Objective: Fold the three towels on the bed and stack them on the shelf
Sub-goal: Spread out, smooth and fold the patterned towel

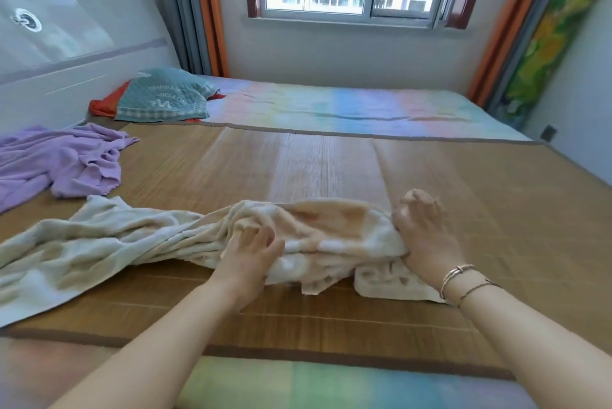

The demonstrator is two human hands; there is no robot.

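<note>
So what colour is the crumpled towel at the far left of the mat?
The crumpled towel is plain lilac, clear in the head view.
</note>
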